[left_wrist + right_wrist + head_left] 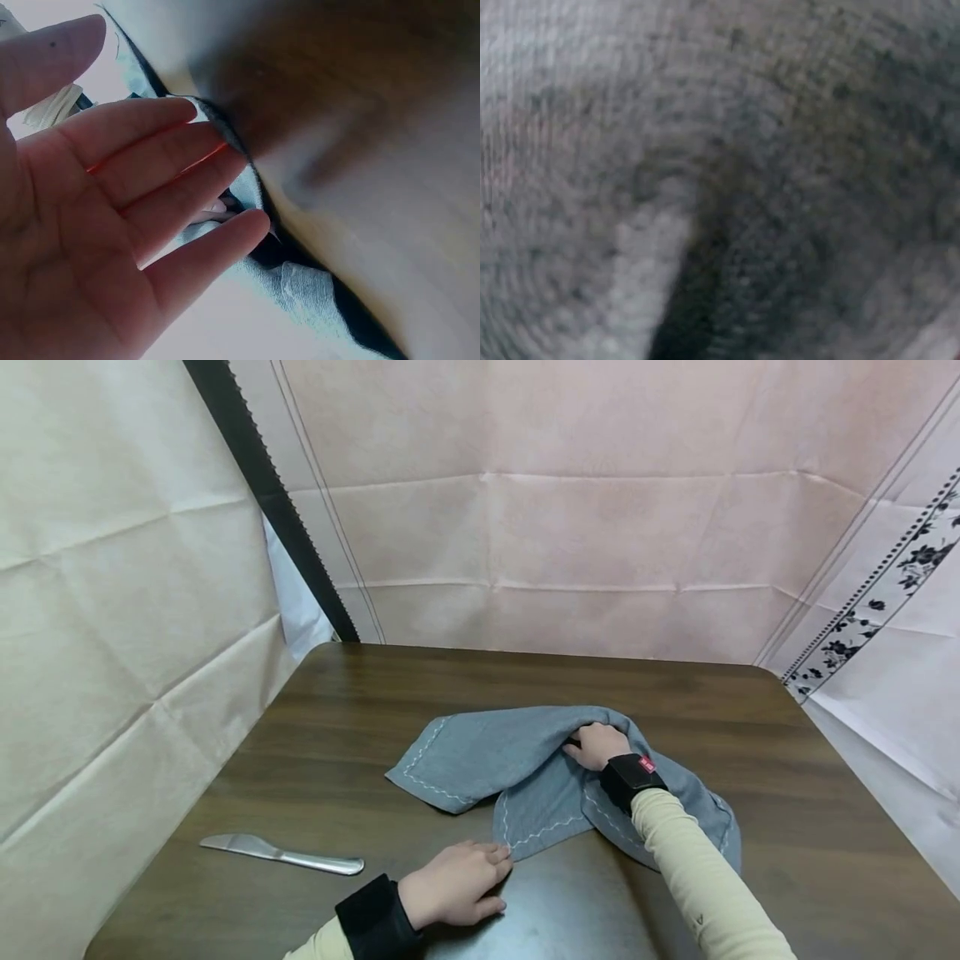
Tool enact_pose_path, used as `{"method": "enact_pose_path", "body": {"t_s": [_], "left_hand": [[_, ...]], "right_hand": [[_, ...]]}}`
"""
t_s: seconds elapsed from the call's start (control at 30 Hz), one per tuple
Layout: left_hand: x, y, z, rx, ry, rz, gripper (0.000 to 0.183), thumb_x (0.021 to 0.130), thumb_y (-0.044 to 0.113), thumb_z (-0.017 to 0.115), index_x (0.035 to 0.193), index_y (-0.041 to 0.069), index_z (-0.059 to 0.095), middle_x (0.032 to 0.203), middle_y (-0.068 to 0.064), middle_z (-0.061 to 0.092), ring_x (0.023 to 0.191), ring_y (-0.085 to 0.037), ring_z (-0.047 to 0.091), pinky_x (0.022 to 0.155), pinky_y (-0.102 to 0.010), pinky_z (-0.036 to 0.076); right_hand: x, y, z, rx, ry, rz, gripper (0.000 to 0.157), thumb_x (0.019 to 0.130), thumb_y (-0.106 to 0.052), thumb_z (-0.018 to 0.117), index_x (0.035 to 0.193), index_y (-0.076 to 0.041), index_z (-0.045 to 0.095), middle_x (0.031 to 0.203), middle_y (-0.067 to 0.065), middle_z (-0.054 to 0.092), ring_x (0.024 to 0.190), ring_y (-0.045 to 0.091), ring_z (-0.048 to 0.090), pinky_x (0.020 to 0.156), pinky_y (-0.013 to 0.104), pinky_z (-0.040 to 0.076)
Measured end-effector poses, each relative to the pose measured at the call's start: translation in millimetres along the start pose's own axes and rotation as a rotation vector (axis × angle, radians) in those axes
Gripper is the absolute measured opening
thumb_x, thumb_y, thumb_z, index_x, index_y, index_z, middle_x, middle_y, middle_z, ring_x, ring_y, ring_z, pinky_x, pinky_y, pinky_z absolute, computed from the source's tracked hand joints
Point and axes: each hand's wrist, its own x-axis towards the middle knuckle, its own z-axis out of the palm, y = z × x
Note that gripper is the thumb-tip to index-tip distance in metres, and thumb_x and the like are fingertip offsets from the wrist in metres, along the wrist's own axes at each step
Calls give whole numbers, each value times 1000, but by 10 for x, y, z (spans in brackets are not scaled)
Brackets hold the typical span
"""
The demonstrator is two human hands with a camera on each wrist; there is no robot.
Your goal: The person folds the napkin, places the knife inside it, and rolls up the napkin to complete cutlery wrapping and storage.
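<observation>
Cream fabric of the right sleeve slanted in from between four and five o'clock of the head view, passing over one side of a grey-blue cloth. That cloth lay rumpled on the table around five o'clock, its flaps overlapping. The right hand, at four o'clock, reached into a raised fold; its fingertips were hidden and the right wrist view was a blur, so its grip could not be told. The left hand, at six o'clock, lay apart from it, fingers extended and holding nothing, at the cloth's near corner; whether they touched was unclear.

A likely trouble was a crooked or doubled-under edge, should the right hand pull while the near corner went unpinned. The right wristband might also have snagged a fold. A knife lay between seven and eight o'clock, blade toward nine, its handle end near the left wristband; a leftward sweep of that wrist could have knocked it.

No container showed; whether the folds covered anything could not be seen.
</observation>
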Motion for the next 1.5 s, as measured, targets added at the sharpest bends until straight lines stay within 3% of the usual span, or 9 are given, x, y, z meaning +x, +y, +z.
{"method": "enact_pose_path", "body": {"t_s": [0.13,0.23,0.37,0.5,0.77,1.07,1.27,1.5], "left_hand": [[-1,23,3,49,43,1,31,86,36,60,105,12,64,116,-4,59,105,-11,55,82,-27,44],[-11,27,-7,53,55,-12,20,84,36,62,86,16,63,97,3,63,83,-8,58,68,-23,44],[-35,23,-24,0,56,-24,24,84,35,63,67,19,55,66,9,50,57,-5,48,52,-20,36],[-61,28,-46,-52,83,-29,32,83,33,64,57,19,50,54,11,41,47,-3,39,46,-18,29],[-93,41,-91,-61,87,-23,41,82,34,64,48,20,46,45,13,35,42,-1,33,41,-17,26],[-128,46,-110,-107,33,-22,42,84,35,63,49,19,46,45,13,31,41,0,31,41,-16,24],[-149,42,-115,-105,5,-25,41,84,36,63,50,19,48,45,13,33,41,0,32,41,-16,24],[-156,35,-109,-101,2,-26,40,83,36,63,50,19,47,46,12,33,42,-1,32,42,-17,24]], "right_hand": [[-16,1,-28,19,-2,18,20,87,-28,60,86,-9,67,84,12,64,66,24,57,59,41,44],[-15,29,-35,25,7,6,20,87,-28,59,87,-10,68,86,13,64,68,26,58,60,42,45],[-23,120,-17,29,26,11,19,87,-28,60,82,-11,67,85,12,65,67,25,58,59,42,44],[-33,165,-32,44,45,9,22,86,-27,60,71,-12,63,78,10,63,63,23,56,57,41,43],[-1,188,-66,47,75,14,22,87,-26,59,74,-10,65,77,11,63,63,23,56,58,43,44],[59,270,-59,59,84,54,23,87,-26,57,72,-11,65,70,7,59,60,21,52,55,39,41],[73,286,-91,73,89,77,25,86,-22,55,64,-11,60,68,8,58,61,23,53,56,41,41],[104,323,-78,88,112,83,32,85,-19,55,54,-13,50,56,3,48,54,19,46,51,35,35]]}}
